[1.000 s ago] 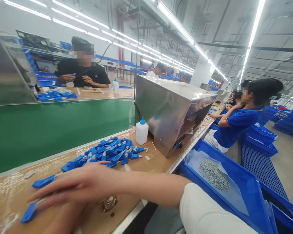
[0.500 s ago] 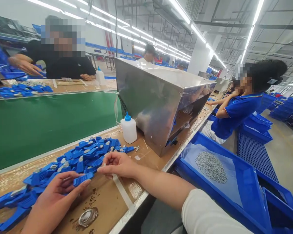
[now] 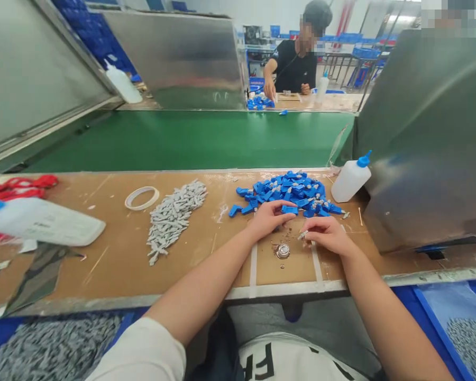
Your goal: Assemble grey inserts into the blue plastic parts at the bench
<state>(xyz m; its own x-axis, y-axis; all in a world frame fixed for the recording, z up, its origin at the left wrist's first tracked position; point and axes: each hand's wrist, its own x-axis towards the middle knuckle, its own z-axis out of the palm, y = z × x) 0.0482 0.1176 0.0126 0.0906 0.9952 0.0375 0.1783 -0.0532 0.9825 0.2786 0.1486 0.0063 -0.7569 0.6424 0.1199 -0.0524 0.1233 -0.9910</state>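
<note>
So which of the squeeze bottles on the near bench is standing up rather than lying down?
The blue-capped bottle by the steel housing, right of the blue parts pile. It stands, leaning slightly; the other bottle lies flat at far left.

My view is bright and evenly lit, shadows soft. The steel housing [image 3: 432, 143] shows dull sheen (no hard glare). Edges bow outward, and the white bottle [image 3: 43, 221] at left smears.
</note>
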